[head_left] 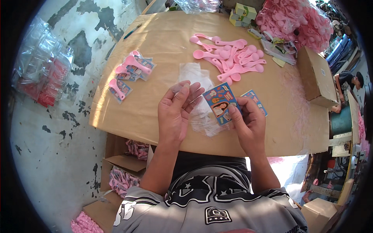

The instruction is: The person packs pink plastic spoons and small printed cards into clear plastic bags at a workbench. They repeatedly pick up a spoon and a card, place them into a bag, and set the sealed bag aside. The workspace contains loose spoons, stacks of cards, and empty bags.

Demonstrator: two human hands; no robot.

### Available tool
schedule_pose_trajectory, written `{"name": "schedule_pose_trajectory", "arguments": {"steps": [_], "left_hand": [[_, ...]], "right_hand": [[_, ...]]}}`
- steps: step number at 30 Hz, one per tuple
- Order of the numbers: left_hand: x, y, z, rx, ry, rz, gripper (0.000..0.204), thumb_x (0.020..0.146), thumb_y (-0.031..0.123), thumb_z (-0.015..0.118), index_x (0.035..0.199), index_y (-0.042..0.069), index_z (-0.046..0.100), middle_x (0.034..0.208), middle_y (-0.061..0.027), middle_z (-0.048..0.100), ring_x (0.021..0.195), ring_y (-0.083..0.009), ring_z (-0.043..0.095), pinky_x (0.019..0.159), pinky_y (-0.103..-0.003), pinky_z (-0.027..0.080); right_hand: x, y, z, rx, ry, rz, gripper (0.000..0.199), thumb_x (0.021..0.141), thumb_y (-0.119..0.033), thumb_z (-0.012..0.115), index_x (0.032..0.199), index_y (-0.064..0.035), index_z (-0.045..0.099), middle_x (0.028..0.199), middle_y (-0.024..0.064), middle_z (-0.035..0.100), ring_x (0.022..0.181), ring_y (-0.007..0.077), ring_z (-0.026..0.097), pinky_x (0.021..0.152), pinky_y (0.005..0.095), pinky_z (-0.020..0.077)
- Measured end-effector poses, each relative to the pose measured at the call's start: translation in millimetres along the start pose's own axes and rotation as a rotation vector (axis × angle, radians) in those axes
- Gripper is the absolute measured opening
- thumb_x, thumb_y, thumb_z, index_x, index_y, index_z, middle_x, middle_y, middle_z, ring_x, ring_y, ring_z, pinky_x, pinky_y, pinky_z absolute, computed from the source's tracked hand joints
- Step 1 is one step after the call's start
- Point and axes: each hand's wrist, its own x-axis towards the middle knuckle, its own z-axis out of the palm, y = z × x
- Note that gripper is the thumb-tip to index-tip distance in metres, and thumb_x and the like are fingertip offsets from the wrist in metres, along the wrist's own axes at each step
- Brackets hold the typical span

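Observation:
My right hand (pixel 250 120) grips a blue printed card (pixel 220 104) between thumb and fingers, its picture side facing up. Another card (pixel 255 101) of the same kind shows just beyond that hand. To the left, my left hand (pixel 178 106) pinches a thin clear plastic bag (pixel 180 88), seen faintly between thumb and fingers, with its edges hard to make out. Beneath and between the hands lies a spread stack of clear plastic bags (pixel 202 112). Farther off is a loose heap of pink scoop spoons (pixel 237 56), not touched by either hand.
Packed sets with pink spoons (pixel 136 66) lie at the table's left, near a pen (pixel 132 32). A large bag of pink spoons (pixel 289 23), small boxes (pixel 243 14) and a cardboard box (pixel 316 77) edge the far right. Another person (pixel 347 83) is beyond. Open cartons (pixel 122 161) stand below left.

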Motion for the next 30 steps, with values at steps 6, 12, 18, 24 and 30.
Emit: {"name": "schedule_pose_trajectory", "arguments": {"steps": [6, 12, 18, 24, 30], "left_hand": [[-6.8, -13.2, 17.8, 0.068, -0.031, 0.043, 0.027, 0.107, 0.014, 0.072, 0.129, -0.001, 0.069, 0.122, -0.0173, 0.077, 0.109, -0.0228, 0.077, 0.095, -0.039, 0.065], [-12.0, -18.7, 22.3, 0.104, -0.090, 0.066, 0.024, 0.106, 0.014, 0.074, 0.125, 0.000, 0.071, 0.116, -0.0116, 0.078, 0.103, -0.0168, 0.077, 0.090, -0.037, 0.066], [-18.4, -22.4, 29.0, 0.139, -0.133, 0.026, 0.024, 0.105, 0.011, 0.075, 0.125, -0.001, 0.071, 0.110, -0.0106, 0.080, 0.098, -0.0150, 0.077, 0.089, -0.034, 0.065], [-33.1, -31.3, 37.2, 0.168, -0.151, 0.063, 0.028, 0.103, 0.008, 0.076, 0.130, 0.001, 0.072, 0.115, -0.0084, 0.080, 0.106, -0.0140, 0.075, 0.096, -0.033, 0.062], [-35.1, -26.7, 28.0, 0.097, -0.187, 0.114, 0.041, 0.107, 0.007, 0.069, 0.147, 0.002, 0.060, 0.134, -0.0150, 0.072, 0.119, -0.0202, 0.072, 0.106, -0.038, 0.059]], "right_hand": [[4.9, -2.5, 3.5, 0.059, -0.024, 0.058, 0.019, 0.110, -0.012, 0.068, 0.123, 0.0013, 0.067, 0.097, 0.0001, 0.071, 0.075, 0.0017, 0.060, 0.063, 0.0194, 0.0457], [3.7, -4.8, -16.1, -0.203, -0.176, 0.114, 0.022, 0.109, -0.011, 0.070, 0.125, 0.0039, 0.069, 0.099, 0.0007, 0.071, 0.076, 0.0038, 0.062, 0.065, 0.0202, 0.0486], [4.3, 1.7, -13.1, 0.155, 0.009, 0.024, 0.019, 0.107, -0.009, 0.071, 0.122, 0.0016, 0.065, 0.098, 0.0031, 0.070, 0.081, 0.0066, 0.066, 0.070, 0.0223, 0.0534], [6.1, 9.4, 3.6, 0.178, 0.046, -0.042, 0.024, 0.106, -0.007, 0.073, 0.126, 0.0002, 0.063, 0.103, 0.0037, 0.074, 0.086, 0.0080, 0.069, 0.074, 0.0231, 0.0568], [3.6, 10.4, 17.7, 0.237, -0.035, 0.008, 0.021, 0.109, -0.012, 0.070, 0.125, 0.0018, 0.069, 0.098, 0.0036, 0.076, 0.080, 0.0051, 0.068, 0.070, 0.0229, 0.0559]]}}
